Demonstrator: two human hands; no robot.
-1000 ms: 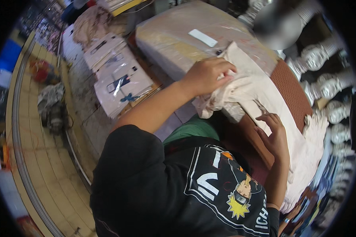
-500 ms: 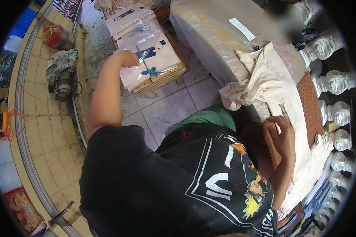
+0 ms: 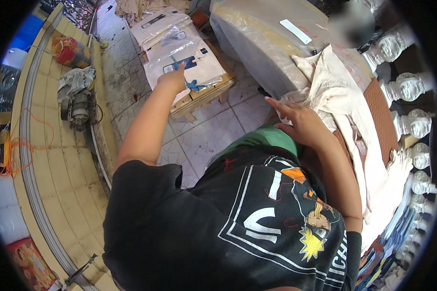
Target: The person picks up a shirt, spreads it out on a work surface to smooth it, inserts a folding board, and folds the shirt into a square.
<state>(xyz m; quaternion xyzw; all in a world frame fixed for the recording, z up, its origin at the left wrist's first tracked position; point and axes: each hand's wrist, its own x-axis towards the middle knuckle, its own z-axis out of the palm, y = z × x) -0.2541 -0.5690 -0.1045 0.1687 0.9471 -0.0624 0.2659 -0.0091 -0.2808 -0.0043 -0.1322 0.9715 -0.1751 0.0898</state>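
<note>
My left hand (image 3: 174,80) reaches down onto a stack of folded cream garments (image 3: 206,66) in clear plastic. Its index finger stretches toward a dark blue tag (image 3: 184,63) on the top one; the other fingers are partly hidden. Beside this hand lies a teal-blue thing with looped ends (image 3: 195,86), which looks like scissors handles. My right hand (image 3: 302,120) is in the air, holding nothing, its index finger stretched out and its thumb apart. It is nearest to a crumpled cream cloth (image 3: 320,92) draped over the wrapped block at the right.
The stack rests on a low wooden stand (image 3: 206,99) on the tiled floor. A plastic-covered block (image 3: 257,34) bears a white strip (image 3: 295,31). White balusters (image 3: 412,119) line the right side. At the left, a motor (image 3: 77,109) sits beside the yellow tiled ledge (image 3: 68,184).
My right hand has lifted off the cream cloth at the right and swung forward and left. My left hand has shifted slightly right and nearer on the stack, toward the looped teal thing.
</note>
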